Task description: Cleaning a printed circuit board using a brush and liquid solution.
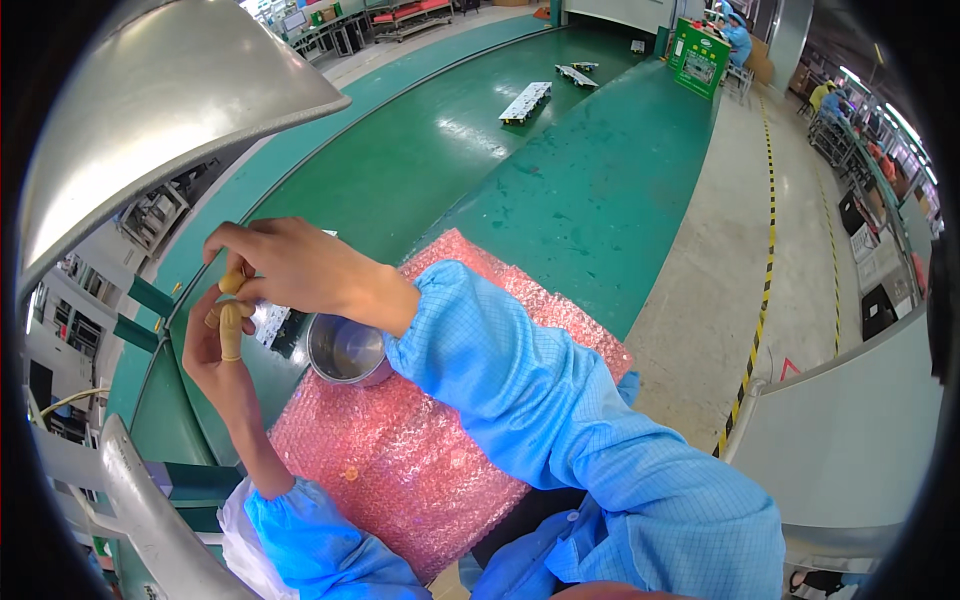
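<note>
My left hand (213, 352) is raised at the left, fingers curled and bunched, with yellowish finger cots (231, 335) on the thumb and at least one finger. Over it reaches my right hand (312, 268), its fingers bent down in a pinch at the left fingertips. Another finger cot (231, 283) shows where the hands meet; whether it is worn or held I cannot tell. Anything tiny between the fingertips is hidden. Just below my right wrist, a round metal cup (322, 352) stands on pink bubble wrap (400, 480). Small ring-like beige piece (350, 472) lies on the wrap.
Past the wrap stretches a green surface (590, 190) bearing white-and-black boards (526, 103). A large metal lamp hood (170, 110) overhangs the upper left. Grey metal panel (850, 440) stands at the right. People in blue (737, 42) sit in the distance.
</note>
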The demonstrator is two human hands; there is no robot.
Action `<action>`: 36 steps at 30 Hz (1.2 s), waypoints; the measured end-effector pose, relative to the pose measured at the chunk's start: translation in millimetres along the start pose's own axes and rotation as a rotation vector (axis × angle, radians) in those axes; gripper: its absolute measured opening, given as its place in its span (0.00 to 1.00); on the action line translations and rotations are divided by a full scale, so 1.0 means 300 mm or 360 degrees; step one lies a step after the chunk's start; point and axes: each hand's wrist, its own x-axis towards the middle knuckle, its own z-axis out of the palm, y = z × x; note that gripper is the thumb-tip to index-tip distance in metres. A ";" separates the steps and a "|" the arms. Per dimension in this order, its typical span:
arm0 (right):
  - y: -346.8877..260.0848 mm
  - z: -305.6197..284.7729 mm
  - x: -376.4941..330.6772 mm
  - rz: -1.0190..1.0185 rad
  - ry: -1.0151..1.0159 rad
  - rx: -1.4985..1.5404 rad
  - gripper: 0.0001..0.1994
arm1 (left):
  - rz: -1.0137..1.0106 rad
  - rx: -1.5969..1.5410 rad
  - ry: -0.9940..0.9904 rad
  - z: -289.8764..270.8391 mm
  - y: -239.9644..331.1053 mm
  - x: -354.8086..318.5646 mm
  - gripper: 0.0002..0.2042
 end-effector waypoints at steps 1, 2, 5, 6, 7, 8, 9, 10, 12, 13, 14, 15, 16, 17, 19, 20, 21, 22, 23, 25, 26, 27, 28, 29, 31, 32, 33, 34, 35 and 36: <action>-0.013 -0.006 0.002 -0.0013 -0.0017 0.0066 0.21 | 0.0004 -0.0005 0.0003 0.001 0.003 -0.002 0.16; -0.026 -0.010 0.005 -0.0025 -0.0034 0.0131 0.23 | 0.0074 0.0069 0.0051 0.006 0.002 -0.005 0.15; -0.058 -0.038 0.003 -0.0050 0.0003 0.0104 0.24 | 0.0203 0.0153 0.0151 0.041 0.018 -0.007 0.13; -0.070 -0.051 -0.004 -0.0037 0.0006 0.0079 0.24 | 0.0260 0.0181 0.0210 0.058 0.024 -0.007 0.12; -0.088 -0.054 -0.006 -0.0004 -0.0017 0.0093 0.25 | 0.0262 0.0171 0.0206 0.052 0.028 -0.006 0.12; -0.100 -0.060 -0.012 0.0032 -0.0038 0.0103 0.25 | 0.0210 0.0216 0.0284 0.041 0.025 -0.003 0.11; -0.109 -0.079 -0.028 0.0043 -0.0034 0.0083 0.25 | 0.0156 0.0256 0.0358 0.033 0.016 0.003 0.10; -0.127 -0.116 -0.056 -0.0004 -0.0106 -0.0096 0.24 | 0.0155 0.0227 0.0335 0.029 0.006 0.013 0.10; -0.160 -0.164 -0.130 -0.0048 -0.0198 -0.0240 0.23 | 0.0222 0.0451 0.0424 -0.041 -0.027 0.020 0.10; -0.175 -0.207 -0.188 -0.0037 -0.0466 -0.0099 0.23 | 0.0210 0.0547 0.0430 -0.093 -0.053 0.028 0.11; -0.186 -0.255 -0.265 -0.0006 -0.0728 0.0038 0.23 | 0.0190 0.0529 0.0416 -0.118 -0.076 0.031 0.11; -0.203 -0.314 -0.357 0.0117 -0.0847 0.0239 0.23 | 0.0108 0.0645 0.0434 -0.126 -0.093 0.043 0.10; -0.230 -0.376 -0.458 0.0225 -0.0969 0.0459 0.22 | 0.0025 0.0778 0.0465 -0.140 -0.105 0.049 0.10; -0.278 -0.450 -0.569 0.0447 -0.1194 0.0221 0.20 | 0.0047 0.0750 0.0482 -0.155 -0.125 0.045 0.08; -0.379 -0.564 -0.694 0.1205 -0.1767 0.0655 0.19 | 0.0021 0.0744 0.0428 -0.173 -0.150 0.048 0.10; -0.393 -0.590 -0.797 0.1217 -0.1851 0.0866 0.19 | 0.0016 0.0760 0.0369 -0.186 -0.152 0.051 0.13; -0.399 -0.598 -0.952 0.1644 -0.1986 0.1027 0.19 | 0.0016 0.0777 0.0310 -0.195 -0.150 0.056 0.15; -0.399 -0.603 -1.098 0.1836 -0.1829 0.1157 0.17 | 0.0019 0.0766 0.0246 -0.187 -0.156 0.066 0.17; -0.385 -0.594 -1.240 0.2001 -0.1675 0.1297 0.15 | 0.0023 0.0779 0.0188 -0.195 -0.149 0.068 0.19; -0.347 -0.569 -1.530 0.2392 -0.1091 0.1309 0.17 | 0.0024 0.0800 0.0233 -0.170 -0.152 0.057 0.17; -0.330 -0.545 -1.671 0.2488 -0.1011 0.1024 0.17 | 0.0037 0.0843 0.0275 -0.150 -0.147 0.051 0.14; -0.307 -0.520 -1.777 0.2557 -0.0937 0.0738 0.17 | 0.0057 0.0897 0.0328 -0.134 -0.133 0.046 0.12; -0.290 -0.487 -1.842 0.2554 -0.0941 0.0745 0.17 | 0.0075 0.0957 0.0379 -0.126 -0.120 0.040 0.10; -0.292 -0.460 -1.885 0.2542 -0.0696 0.0563 0.15 | 0.0100 0.1007 0.0436 -0.127 -0.102 0.033 0.08; -0.295 -0.432 -1.896 0.2515 -0.0467 0.0390 0.14 | 0.0067 0.0959 0.0460 -0.134 -0.086 0.025 0.08; -0.302 -0.408 -1.830 0.2453 -0.0979 -0.0138 0.13 | 0.0029 0.0906 0.0472 -0.134 -0.089 0.021 0.08; -0.303 -0.381 -1.788 0.2307 -0.1473 -0.0674 0.12 | 0.0025 0.0912 0.0472 -0.143 -0.098 0.015 0.08; -0.291 -0.362 -1.783 0.2305 -0.1468 -0.0680 0.12 | 0.0063 0.0839 0.0456 -0.144 -0.107 0.019 0.07; -0.273 -0.340 -1.789 0.1961 -0.1556 -0.0856 0.13 | 0.0101 0.0769 0.0443 -0.146 -0.108 0.022 0.07; -0.250 -0.324 -1.803 0.1606 -0.1630 -0.1019 0.13 | 0.0105 0.0769 0.0451 -0.150 -0.100 0.024 0.07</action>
